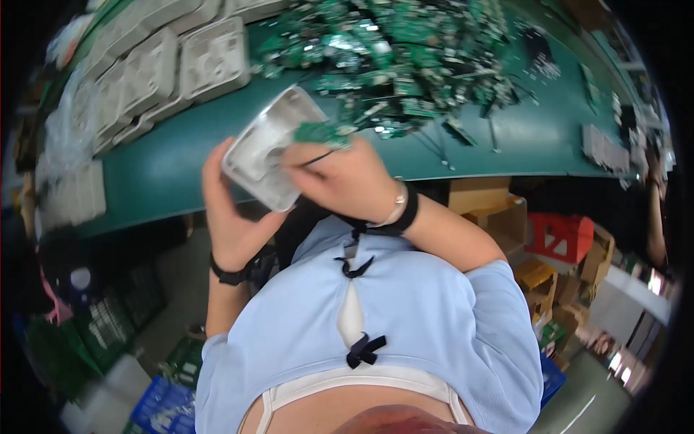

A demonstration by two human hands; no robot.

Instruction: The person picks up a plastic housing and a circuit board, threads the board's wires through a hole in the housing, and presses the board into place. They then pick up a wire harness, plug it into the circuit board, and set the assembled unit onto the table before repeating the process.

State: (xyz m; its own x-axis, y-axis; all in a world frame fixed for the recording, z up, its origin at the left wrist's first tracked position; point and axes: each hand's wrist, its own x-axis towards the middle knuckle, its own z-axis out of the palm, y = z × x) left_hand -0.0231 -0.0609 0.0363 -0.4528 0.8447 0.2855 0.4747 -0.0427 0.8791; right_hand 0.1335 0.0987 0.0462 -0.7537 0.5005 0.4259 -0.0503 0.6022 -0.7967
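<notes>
Board (318,134) and tray (251,158) up above the counter's near edge

And here's the left hand (233,230), spread wide, fingers around the white tray's outer side, thumb at its lower end, tilting the open face up! The right hand (347,181) is bent nearly closed at the tray's right side, the green board at its fingers, a black cable (318,157) trailing beneath; the exact pinch is blurred, so I can't call it. To do this well, I'd say: steady tray, board taken by its edges, cable kept clear of the rim, no force on the parts. Behind, the heap (405,50) of boards crowds the counter's (166,173) far edge, with more trays (213,58) at its far left corner.
</notes>
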